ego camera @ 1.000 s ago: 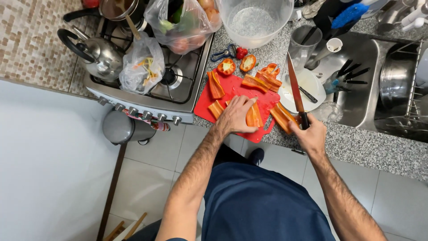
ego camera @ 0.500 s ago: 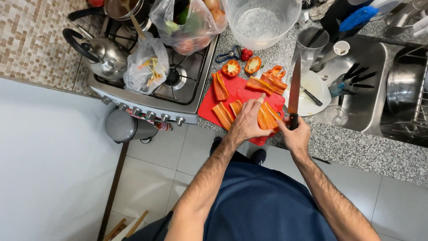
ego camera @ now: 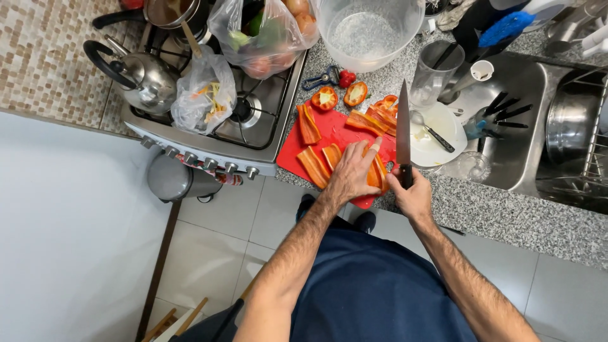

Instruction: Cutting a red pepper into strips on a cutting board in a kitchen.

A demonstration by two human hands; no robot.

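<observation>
Pepper strips (ego camera: 378, 172) lie under your left hand (ego camera: 350, 176), which presses flat on them with the fingers spread and one fingertip pointing up the red cutting board (ego camera: 288, 147). Your right hand (ego camera: 413, 195) is closed round the dark handle of a kitchen knife (ego camera: 403, 124), whose long steel blade stands just beside the strips, pointing away from you along the board's right edge. Judging by the board, the halving and seeding look done: several long orange-red slabs (ego camera: 308, 124) lie apart at the left and top, glossy on the skin side and paler within, and two cut caps (ego camera: 324, 99) sit on the speckled granite counter (ego camera: 506, 212) past the board. What seems left is slicing the slabs finer, since most are whole. A white plate (ego camera: 443, 128) with a small knife rests to the right of the blade, touching the sink (ego camera: 538, 120) edge. A clear plastic bowl (ego camera: 368, 28) stands further back, and on the stove (ego camera: 253, 120) to the left sit a steel kettle (ego camera: 147, 79) and thin crinkled bags (ego camera: 204, 92) of produce.
</observation>
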